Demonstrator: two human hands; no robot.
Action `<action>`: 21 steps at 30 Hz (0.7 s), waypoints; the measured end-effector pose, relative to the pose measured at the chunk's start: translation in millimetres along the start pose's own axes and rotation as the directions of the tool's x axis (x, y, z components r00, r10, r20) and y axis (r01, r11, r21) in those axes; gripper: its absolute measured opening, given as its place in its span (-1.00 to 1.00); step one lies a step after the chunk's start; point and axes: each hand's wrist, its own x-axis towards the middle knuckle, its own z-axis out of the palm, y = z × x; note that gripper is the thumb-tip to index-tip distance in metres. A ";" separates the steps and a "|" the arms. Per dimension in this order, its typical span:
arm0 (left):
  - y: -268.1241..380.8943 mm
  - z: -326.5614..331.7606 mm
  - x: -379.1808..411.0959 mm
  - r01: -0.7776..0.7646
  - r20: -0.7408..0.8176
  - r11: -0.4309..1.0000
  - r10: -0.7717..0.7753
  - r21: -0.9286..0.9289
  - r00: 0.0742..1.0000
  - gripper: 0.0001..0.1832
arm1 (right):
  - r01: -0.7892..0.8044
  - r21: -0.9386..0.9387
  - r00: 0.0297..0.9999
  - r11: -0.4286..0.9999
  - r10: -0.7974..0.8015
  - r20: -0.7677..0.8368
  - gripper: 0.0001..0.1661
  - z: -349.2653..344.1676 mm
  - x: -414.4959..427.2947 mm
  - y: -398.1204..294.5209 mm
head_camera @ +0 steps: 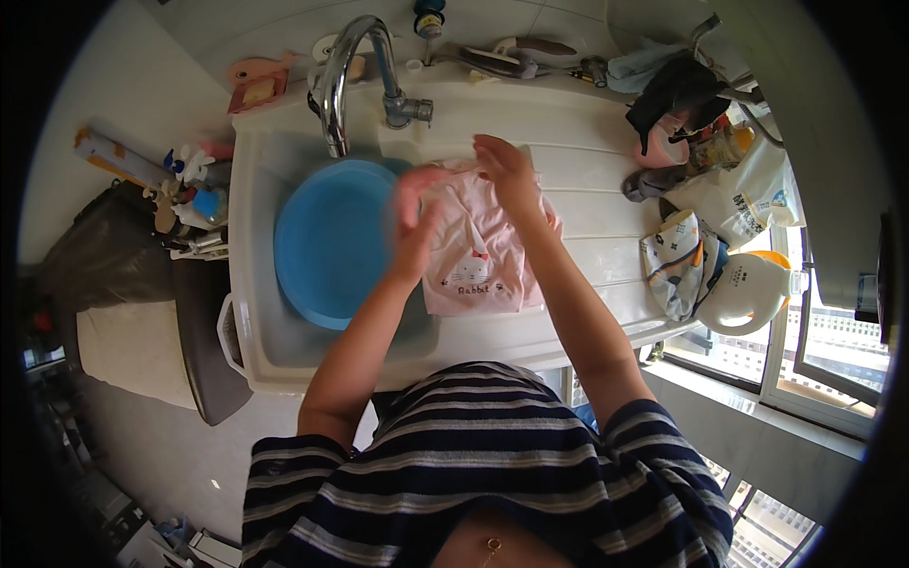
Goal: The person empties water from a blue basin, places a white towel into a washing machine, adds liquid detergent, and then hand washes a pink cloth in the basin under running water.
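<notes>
A pink garment [483, 263] with a rabbit print lies gathered on the ribbed washboard side of a white laundry sink [490, 348]. Blurred by motion, my left hand [417, 224] is at the garment's left edge, beside a blue basin [330, 245] in the sink bowl; its fingers are apart. My right hand [505, 170] is over the garment's upper part, thumb and fingers spread a little. Whether either hand touches the cloth is not clear. The chrome faucet [387, 71] arches above the basin's far side.
Bottles [206, 206] crowd the left edge. Brushes [497, 62] and a pink soap dish [259, 92] line the back ledge. On the right are a dark cloth [671, 99], a pink cup [662, 148], a white plastic bag [746, 192], a patterned cloth [671, 263] and a white detergent jug [742, 295].
</notes>
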 end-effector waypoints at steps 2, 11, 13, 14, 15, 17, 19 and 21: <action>42.4 -6.3 8.1 -0.143 -0.346 0.984 0.170 0.102 0.923 -0.57 | 0.149 -0.168 0.987 0.975 -0.158 -0.041 -0.57 39.2 12.8 4.0; 109.0 -16.2 39.7 -0.248 -0.026 0.911 0.271 0.330 0.962 -0.06 | 0.197 -0.255 0.980 0.947 -0.189 0.057 -0.67 63.1 60.8 7.0; 100.1 13.3 38.9 -0.239 -0.062 0.955 0.253 0.175 0.965 0.05 | -0.035 -0.037 0.987 0.999 0.040 0.153 -0.64 46.2 72.5 6.6; 88.0 11.9 38.0 -0.259 -0.006 0.962 0.261 0.090 0.965 0.10 | -0.062 -0.010 0.981 0.998 0.062 0.186 -0.63 39.8 77.8 5.5; 85.5 13.6 41.3 -0.267 0.048 0.964 0.266 0.006 0.963 0.15 | -0.089 0.020 0.972 0.996 0.083 0.221 -0.63 35.6 82.3 3.9; 80.9 34.1 40.5 -0.140 0.078 0.990 0.142 -0.029 0.987 0.16 | -0.152 0.052 0.959 0.987 0.135 0.248 -0.62 28.1 86.4 2.8; 86.1 50.4 50.2 -0.033 0.135 0.999 0.038 -0.041 0.990 0.18 | -0.212 0.065 0.954 0.975 0.192 0.232 -0.61 21.8 89.6 4.1; 78.0 61.2 67.9 0.014 0.189 0.997 0.000 -0.078 0.982 0.18 | -0.225 0.233 0.961 0.946 0.177 0.210 -0.62 16.3 80.6 12.5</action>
